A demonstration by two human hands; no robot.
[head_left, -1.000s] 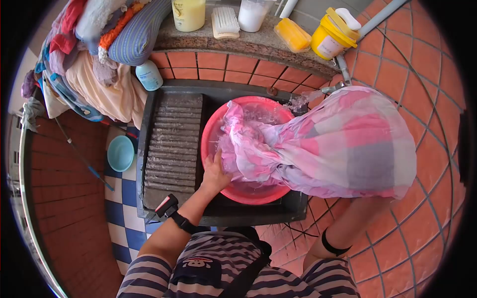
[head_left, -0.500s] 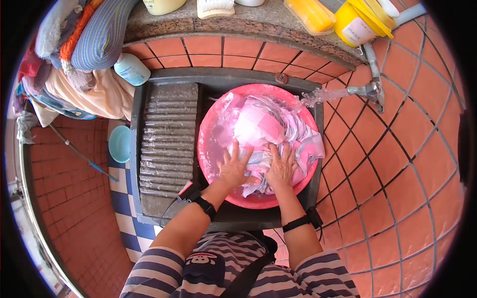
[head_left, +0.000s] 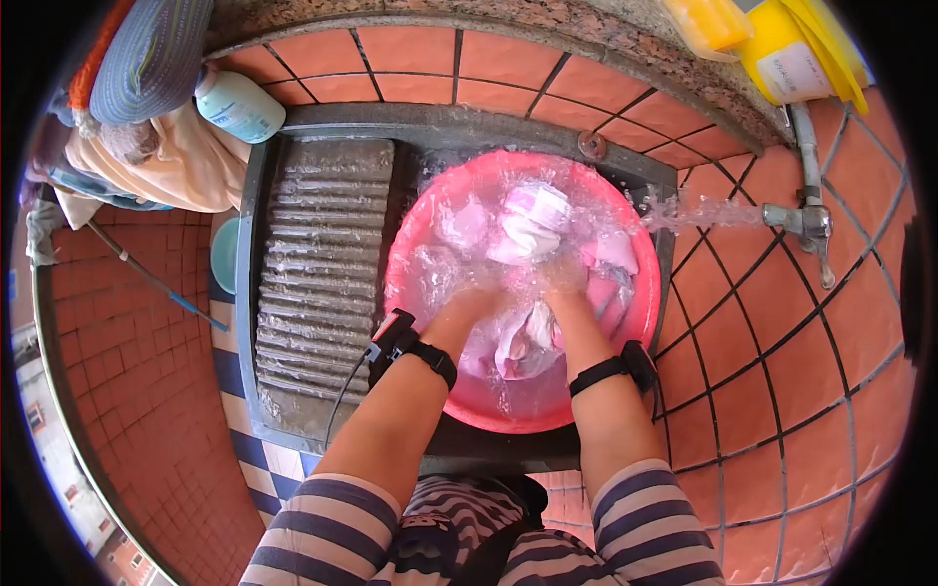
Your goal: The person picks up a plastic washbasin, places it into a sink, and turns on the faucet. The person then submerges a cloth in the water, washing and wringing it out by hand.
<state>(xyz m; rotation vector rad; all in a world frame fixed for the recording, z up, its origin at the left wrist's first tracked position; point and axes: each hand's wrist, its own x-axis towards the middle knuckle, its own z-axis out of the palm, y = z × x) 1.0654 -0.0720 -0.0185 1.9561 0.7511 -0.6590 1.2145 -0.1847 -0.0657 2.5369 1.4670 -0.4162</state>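
Observation:
A pink basin point(head_left: 649, 322) full of churned water holds pink and white wet cloth point(head_left: 535, 220). Both my hands are pushed down into the water among the folds. My left hand point(head_left: 479, 296) is sunk past the wrist left of centre, its fingers hidden by the water. Close beside it, my right hand point(head_left: 561, 277) is also under, touching the cloth, with its fingers blurred and covered. Part of the cloth bulges above the surface beyond my hands, and another fold shows between my forearms.
Water runs from a tap point(head_left: 803, 223) at the right into the basin. A ridged washboard point(head_left: 327, 264) forms the sink's left side. A pump bottle point(head_left: 239, 105) stands at its back left corner, near piled fabrics point(head_left: 161, 161). A yellow container point(head_left: 791, 63) sits on the stone ledge point(head_left: 508, 21).
My hands, which lay spread on top of the cloth, have sunk into the water. The cloth has gone lower and the water is splashing more. The camera view has shifted.

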